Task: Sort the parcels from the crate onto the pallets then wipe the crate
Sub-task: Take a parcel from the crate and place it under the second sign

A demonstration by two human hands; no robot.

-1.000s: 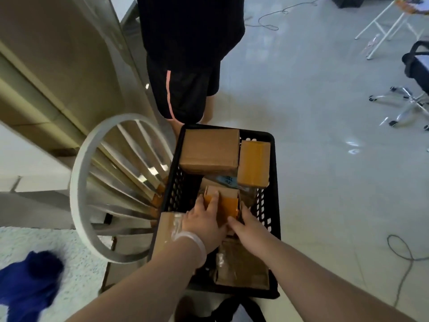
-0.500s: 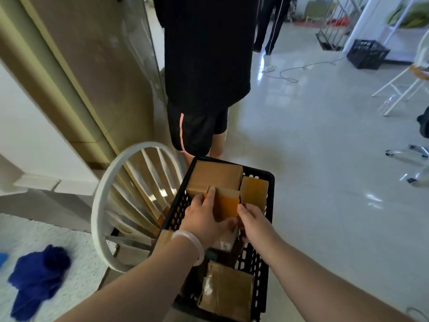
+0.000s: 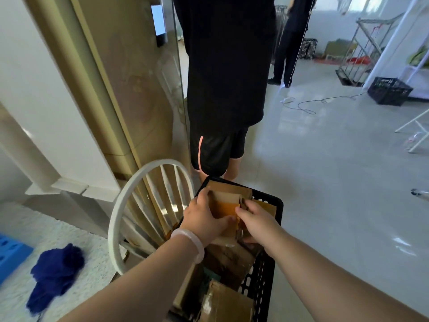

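A black plastic crate (image 3: 274, 208) stands on the floor in front of me with several cardboard parcels inside. Both hands hold one small parcel (image 3: 226, 206), brown on top with an orange face, above the crate. My left hand (image 3: 204, 217) grips its left side and bottom, thumb under the front edge. My right hand (image 3: 255, 223) grips its right side. More brown parcels (image 3: 229, 259) lie lower in the crate, partly hidden by my arms. A dark blue cloth (image 3: 55, 273) lies on the speckled surface at lower left.
A person in black shorts (image 3: 218, 149) stands right behind the crate. A white round-backed chair (image 3: 130, 205) is against the crate's left side. A blue pallet corner (image 3: 10, 254) shows at far left. Another black crate (image 3: 390, 90) and a cable (image 3: 308, 105) lie on the floor far right.
The small orange-faced parcel has come up out of the crate in both hands. My view has tilted upward, showing more of the room and the person ahead.
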